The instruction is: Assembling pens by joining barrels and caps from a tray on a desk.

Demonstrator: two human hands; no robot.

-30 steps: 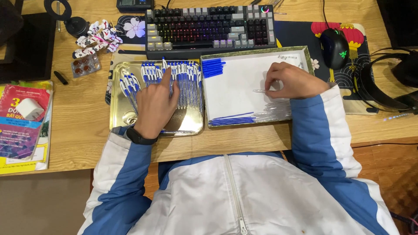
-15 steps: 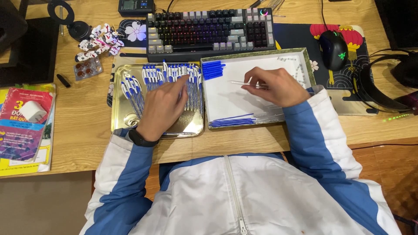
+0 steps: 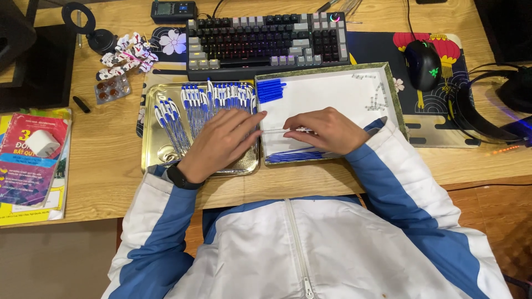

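Head view: both hands over two trays on a wooden desk [image 3: 105, 166]. Left hand [image 3: 224, 141] lies flat, fingers spread and loosely extended, on the pens [image 3: 210, 105] in the metal tray [image 3: 152, 160]; it clamps nothing, and its fingertips reach toward the white tray [image 3: 332, 91]. Right hand [image 3: 324, 130] is curled, fingers pinched together on a thin clear pen barrel [image 3: 274, 132] that lies across the white tray's left part, pointing at the left hand. Blue refills [image 3: 293, 156] lie along the near edge of the white tray, blue caps [image 3: 270, 88] at its top left, small clear bits [image 3: 377, 97] at its top right.

Risk, as a judgement: the barrel is thin and clear, so the pinch could slip and drop it among the refills. The flat left palm may shove or roll the pens out of their rows. The right sleeve [image 3: 382, 144] hangs over the tray rim and could sweep the refills off.
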